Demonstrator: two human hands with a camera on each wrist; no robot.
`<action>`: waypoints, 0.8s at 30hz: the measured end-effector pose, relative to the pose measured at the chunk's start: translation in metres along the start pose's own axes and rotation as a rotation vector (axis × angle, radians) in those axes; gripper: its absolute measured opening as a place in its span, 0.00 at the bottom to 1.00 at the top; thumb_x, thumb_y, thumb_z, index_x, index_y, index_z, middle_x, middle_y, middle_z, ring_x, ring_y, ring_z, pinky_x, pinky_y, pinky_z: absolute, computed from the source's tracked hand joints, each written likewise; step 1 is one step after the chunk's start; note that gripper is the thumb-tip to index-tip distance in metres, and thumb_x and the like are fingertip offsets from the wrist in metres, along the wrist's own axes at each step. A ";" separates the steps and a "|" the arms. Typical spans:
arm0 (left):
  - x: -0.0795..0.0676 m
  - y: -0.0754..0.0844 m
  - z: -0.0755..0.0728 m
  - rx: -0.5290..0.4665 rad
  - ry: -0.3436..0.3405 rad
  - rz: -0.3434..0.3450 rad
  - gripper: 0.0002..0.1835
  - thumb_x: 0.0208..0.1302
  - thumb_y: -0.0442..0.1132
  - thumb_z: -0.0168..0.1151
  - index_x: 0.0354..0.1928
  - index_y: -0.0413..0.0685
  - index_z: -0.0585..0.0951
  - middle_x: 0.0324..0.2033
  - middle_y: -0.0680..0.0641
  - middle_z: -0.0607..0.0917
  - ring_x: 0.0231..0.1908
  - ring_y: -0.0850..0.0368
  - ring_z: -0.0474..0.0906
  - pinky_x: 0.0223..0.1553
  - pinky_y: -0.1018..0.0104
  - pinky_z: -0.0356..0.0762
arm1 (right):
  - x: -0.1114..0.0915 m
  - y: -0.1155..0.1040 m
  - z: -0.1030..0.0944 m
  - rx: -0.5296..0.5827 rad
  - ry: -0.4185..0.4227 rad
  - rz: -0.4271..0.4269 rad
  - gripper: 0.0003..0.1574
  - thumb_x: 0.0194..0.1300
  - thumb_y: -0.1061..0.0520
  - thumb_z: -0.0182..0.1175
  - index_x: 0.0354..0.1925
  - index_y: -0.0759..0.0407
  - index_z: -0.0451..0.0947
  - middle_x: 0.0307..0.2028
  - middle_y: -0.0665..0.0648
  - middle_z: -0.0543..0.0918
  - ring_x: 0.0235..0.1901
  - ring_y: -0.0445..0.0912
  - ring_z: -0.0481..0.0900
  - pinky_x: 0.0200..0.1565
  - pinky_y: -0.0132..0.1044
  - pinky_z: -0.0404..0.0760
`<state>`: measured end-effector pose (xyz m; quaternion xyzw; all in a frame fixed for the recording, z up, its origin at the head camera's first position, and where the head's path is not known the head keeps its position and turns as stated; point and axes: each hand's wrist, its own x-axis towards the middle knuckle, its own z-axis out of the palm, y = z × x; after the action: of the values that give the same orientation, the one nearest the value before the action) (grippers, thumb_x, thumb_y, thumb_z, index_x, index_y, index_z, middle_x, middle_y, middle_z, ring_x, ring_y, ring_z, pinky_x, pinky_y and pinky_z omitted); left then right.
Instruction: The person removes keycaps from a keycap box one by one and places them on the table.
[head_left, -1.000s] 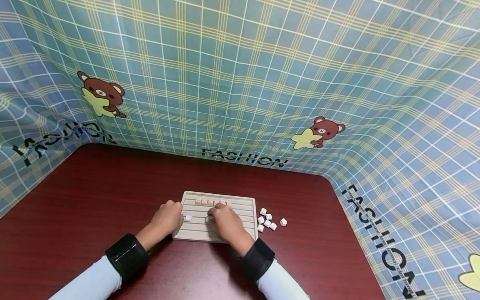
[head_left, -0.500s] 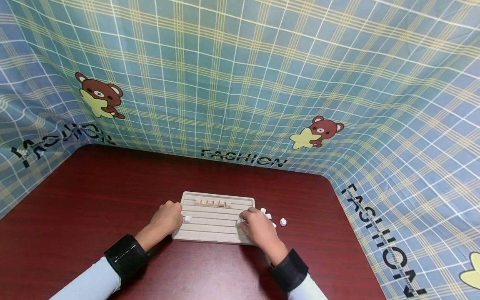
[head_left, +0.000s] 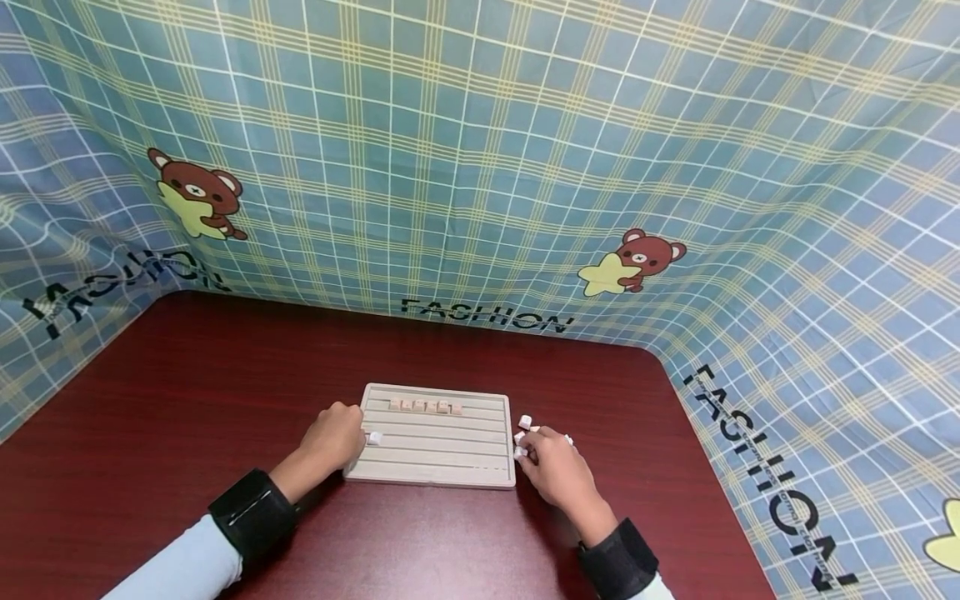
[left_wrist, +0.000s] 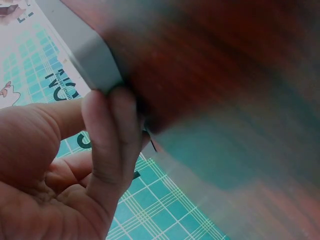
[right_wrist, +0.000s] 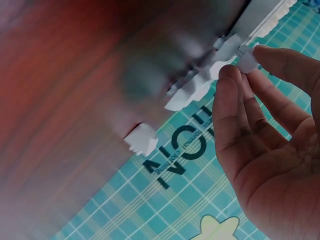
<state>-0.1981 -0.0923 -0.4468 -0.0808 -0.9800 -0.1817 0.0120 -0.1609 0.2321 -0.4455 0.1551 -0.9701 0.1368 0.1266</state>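
A pale grooved tray [head_left: 435, 454] lies on the dark red table. My left hand [head_left: 333, 435] holds its left edge, fingers curled at the tray corner [left_wrist: 100, 62] in the left wrist view. Near those fingers, one white keycap [head_left: 374, 437] sits on the tray. Several pinkish keycaps [head_left: 418, 406] stand in a row along an upper groove. Off the tray's right side, my right hand [head_left: 558, 471] is over a loose group of white keycaps [head_left: 526, 422], partly covering them. The right wrist view shows its thumb and fingers pinching one keycap [right_wrist: 247, 61].
Another loose keycap [right_wrist: 142, 139] lies apart from the group in the right wrist view. Plaid cloth [head_left: 450, 167] with bears and lettering rises behind the table [head_left: 300, 350] and along both sides.
My right hand has moved right, from over the middle of the tray to the loose keycaps beyond its right edge. My left hand has stayed at the tray's left edge.
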 end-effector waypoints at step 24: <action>0.000 0.001 -0.001 -0.002 -0.017 -0.002 0.05 0.50 0.28 0.58 0.20 0.35 0.78 0.19 0.39 0.78 0.18 0.52 0.71 0.16 0.57 0.74 | -0.009 0.016 -0.004 -0.050 -0.092 0.104 0.08 0.46 0.58 0.69 0.28 0.53 0.80 0.23 0.49 0.73 0.20 0.43 0.70 0.18 0.42 0.72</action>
<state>-0.1979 -0.0922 -0.4455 -0.0815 -0.9799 -0.1821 0.0033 -0.1575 0.2506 -0.4480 0.1073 -0.9848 0.1116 0.0786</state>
